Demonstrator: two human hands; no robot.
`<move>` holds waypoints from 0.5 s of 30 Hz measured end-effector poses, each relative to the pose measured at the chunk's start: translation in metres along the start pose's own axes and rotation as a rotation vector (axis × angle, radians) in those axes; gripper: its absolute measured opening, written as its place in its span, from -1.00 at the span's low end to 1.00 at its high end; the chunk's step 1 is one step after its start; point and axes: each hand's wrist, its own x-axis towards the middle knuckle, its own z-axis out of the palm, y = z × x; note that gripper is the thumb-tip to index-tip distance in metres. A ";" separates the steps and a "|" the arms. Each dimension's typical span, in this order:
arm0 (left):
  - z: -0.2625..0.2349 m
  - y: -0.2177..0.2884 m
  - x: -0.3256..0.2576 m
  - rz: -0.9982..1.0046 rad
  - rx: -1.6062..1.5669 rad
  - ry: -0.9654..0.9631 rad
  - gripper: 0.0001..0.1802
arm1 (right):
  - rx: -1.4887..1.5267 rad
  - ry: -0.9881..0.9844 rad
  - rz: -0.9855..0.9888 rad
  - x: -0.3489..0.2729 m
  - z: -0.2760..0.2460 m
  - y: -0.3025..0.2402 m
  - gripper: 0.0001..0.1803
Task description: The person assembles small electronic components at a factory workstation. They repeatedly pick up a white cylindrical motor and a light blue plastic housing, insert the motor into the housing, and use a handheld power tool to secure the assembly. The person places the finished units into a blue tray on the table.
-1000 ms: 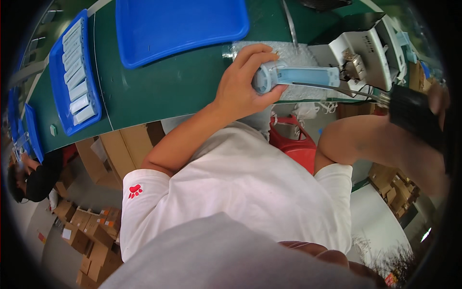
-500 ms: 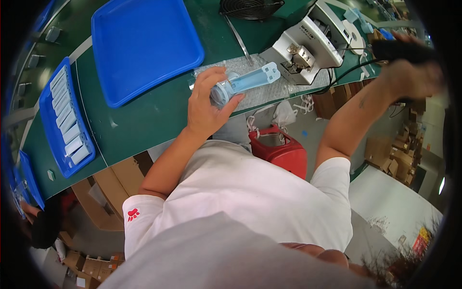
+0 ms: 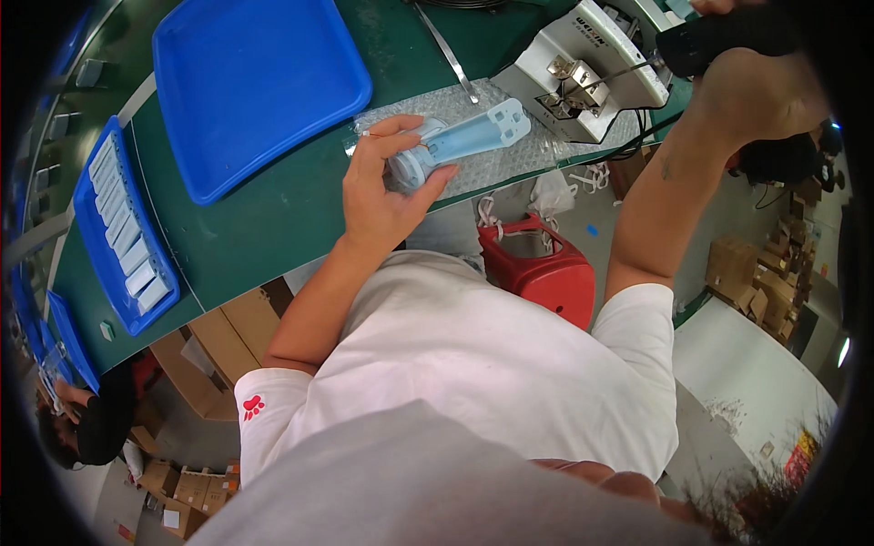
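Note:
My left hand [image 3: 375,191] is wrapped around the round end of a light-blue plastic housing [image 3: 478,134], whose long flat arm points right over a sheet of bubble wrap [image 3: 546,156]. My right hand [image 3: 760,100] grips a black electric screwdriver [image 3: 715,44], lying almost level. Its thin bit reaches left to the metal block on the front of a white screw feeder [image 3: 608,56]; I cannot tell whether a screw sits on the tip. Metal tweezers [image 3: 448,55] lie on the green table behind the housing.
A large blue tray [image 3: 205,187] lies left of my left hand. Farther left, a narrow blue tray [image 3: 84,214] holds several pale-blue parts. Black cables [image 3: 628,138] run beside the feeder. A red stool [image 3: 551,278] stands below the table edge. Another person works at the far left.
My right hand has brought the screwdriver leftward and up, so its bit now meets the feeder's block. My left hand keeps its hold on the housing. The whole view has shifted slightly.

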 end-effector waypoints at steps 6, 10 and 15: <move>-0.002 -0.004 0.000 0.047 0.043 0.018 -0.40 | 0.140 0.189 0.544 -0.011 -0.008 -0.016 -0.21; -0.001 -0.006 -0.002 0.069 0.067 0.034 -0.37 | 0.701 0.254 0.552 -0.021 -0.033 -0.036 -0.20; -0.001 -0.005 0.000 0.127 0.069 0.061 -0.39 | 0.695 0.254 0.543 -0.028 -0.014 -0.050 -0.18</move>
